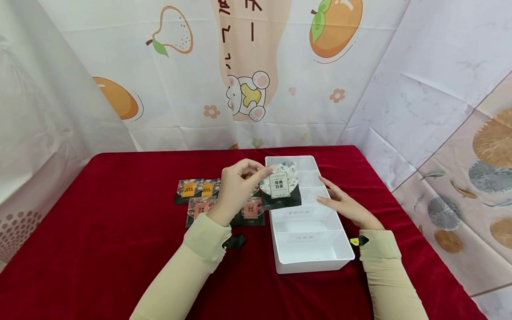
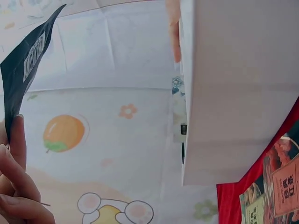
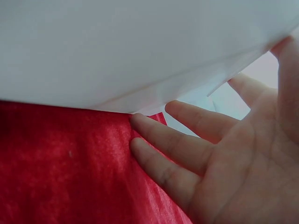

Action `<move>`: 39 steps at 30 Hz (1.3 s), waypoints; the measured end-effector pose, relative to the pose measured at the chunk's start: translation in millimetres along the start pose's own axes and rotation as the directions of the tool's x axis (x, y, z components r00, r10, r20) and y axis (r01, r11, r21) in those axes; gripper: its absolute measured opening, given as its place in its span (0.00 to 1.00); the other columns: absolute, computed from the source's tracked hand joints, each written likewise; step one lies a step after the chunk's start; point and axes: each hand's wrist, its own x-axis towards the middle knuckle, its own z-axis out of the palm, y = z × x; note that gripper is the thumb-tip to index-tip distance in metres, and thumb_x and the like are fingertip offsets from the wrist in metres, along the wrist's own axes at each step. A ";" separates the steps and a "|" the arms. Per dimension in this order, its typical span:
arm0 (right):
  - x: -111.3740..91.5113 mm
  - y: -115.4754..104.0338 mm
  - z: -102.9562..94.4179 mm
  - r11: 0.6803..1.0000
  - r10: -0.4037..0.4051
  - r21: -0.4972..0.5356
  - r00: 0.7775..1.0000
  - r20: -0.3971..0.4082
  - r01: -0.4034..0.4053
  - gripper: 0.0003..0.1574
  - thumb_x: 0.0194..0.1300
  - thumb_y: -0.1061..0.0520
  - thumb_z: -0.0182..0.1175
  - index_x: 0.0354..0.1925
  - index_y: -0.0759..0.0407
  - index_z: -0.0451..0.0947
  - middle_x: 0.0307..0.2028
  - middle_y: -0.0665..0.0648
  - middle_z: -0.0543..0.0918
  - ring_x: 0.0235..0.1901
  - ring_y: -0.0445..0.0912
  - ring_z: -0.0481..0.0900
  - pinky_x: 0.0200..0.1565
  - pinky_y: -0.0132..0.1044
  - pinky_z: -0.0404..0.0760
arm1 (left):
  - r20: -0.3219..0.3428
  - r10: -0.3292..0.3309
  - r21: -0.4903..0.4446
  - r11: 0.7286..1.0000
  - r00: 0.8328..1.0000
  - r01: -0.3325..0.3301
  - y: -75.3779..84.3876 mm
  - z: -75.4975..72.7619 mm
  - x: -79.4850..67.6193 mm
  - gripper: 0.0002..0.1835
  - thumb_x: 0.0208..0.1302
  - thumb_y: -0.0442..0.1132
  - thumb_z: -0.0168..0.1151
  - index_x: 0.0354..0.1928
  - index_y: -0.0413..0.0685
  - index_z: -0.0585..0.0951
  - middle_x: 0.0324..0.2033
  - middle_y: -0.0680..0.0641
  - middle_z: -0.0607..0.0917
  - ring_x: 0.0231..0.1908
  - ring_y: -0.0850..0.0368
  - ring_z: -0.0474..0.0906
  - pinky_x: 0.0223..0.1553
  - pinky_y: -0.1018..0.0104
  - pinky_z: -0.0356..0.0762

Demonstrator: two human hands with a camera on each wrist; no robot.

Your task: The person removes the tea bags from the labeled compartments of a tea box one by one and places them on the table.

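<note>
Left to right: two orange-label packets (image 1: 188, 190) lie on the red worktop (image 1: 120, 213), at least two pink-label packets (image 1: 250, 209) in the row nearer the person; none of these in the box (image 1: 306, 266). A green-label packet (image 2: 254, 212) shows by them from the left wrist. Left hand (image 1: 236, 191) hides part of the bunch, so we can't count it.

Left fingers clamped on the upper left of the white tea packet (image 1: 280, 202), held up over the box's left rim, not set down. A patterned strip (image 2: 178, 107) pokes above the rim in the left wrist view; we'd guess another packet inside, compartment unclear. Two near compartments show just white floor. We judge the work partway, plenty left outside.

Right hand (image 1: 346, 206): fingers spread apart, tips touching the box's right side, probably steadying it.

Edges: lots of room left of the packets. Tight between packets and box wall. Box's far end sits near the worktop's back edge; narrower strip on the right. Rim and inner walls could catch a packet, we think.
</note>
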 end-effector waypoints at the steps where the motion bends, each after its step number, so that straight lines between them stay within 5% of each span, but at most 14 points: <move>1: 0.0 0.0 -0.1 1.000 -0.002 -0.003 1.000 0.001 0.002 0.49 0.73 0.47 0.56 0.80 0.41 0.39 0.71 0.71 0.61 0.61 0.59 0.74 0.57 0.49 0.75 | 0.001 -0.001 -0.004 1.000 1.000 0.001 0.4 -1.4 -0.6 0.11 0.62 0.50 0.70 0.36 0.51 0.85 0.21 0.51 0.85 0.21 0.54 0.69 0.26 0.67 0.68; 23: 1.2 0.7 -1.1 0.999 0.004 0.046 1.000 0.018 -0.005 0.50 0.73 0.48 0.56 0.80 0.41 0.38 0.70 0.71 0.61 0.52 0.51 0.81 0.51 0.42 0.79 | -0.011 -0.103 0.102 0.989 0.995 0.103 -7.0 -43.0 -10.6 0.11 0.63 0.51 0.69 0.35 0.52 0.85 0.25 0.51 0.87 0.21 0.55 0.65 0.25 0.66 0.63; 32: 3.2 -0.5 0.1 0.998 0.006 0.069 1.000 0.026 -0.008 0.51 0.73 0.48 0.57 0.80 0.42 0.38 0.71 0.71 0.60 0.51 0.50 0.81 0.51 0.42 0.80 | -0.044 -0.080 0.267 0.960 0.996 0.089 -13.1 -77.3 -23.4 0.08 0.66 0.46 0.66 0.36 0.50 0.84 0.22 0.50 0.84 0.14 0.60 0.58 0.18 0.69 0.58; 39: 0.5 0.4 -0.7 0.998 0.018 0.067 1.000 0.021 -0.020 0.51 0.73 0.48 0.57 0.80 0.41 0.38 0.71 0.71 0.61 0.51 0.49 0.81 0.51 0.41 0.79 | -0.091 -0.121 0.326 0.934 0.989 0.144 -25.4 -102.1 -31.3 0.12 0.66 0.49 0.66 0.37 0.48 0.85 0.25 0.47 0.87 0.23 0.56 0.73 0.24 0.70 0.71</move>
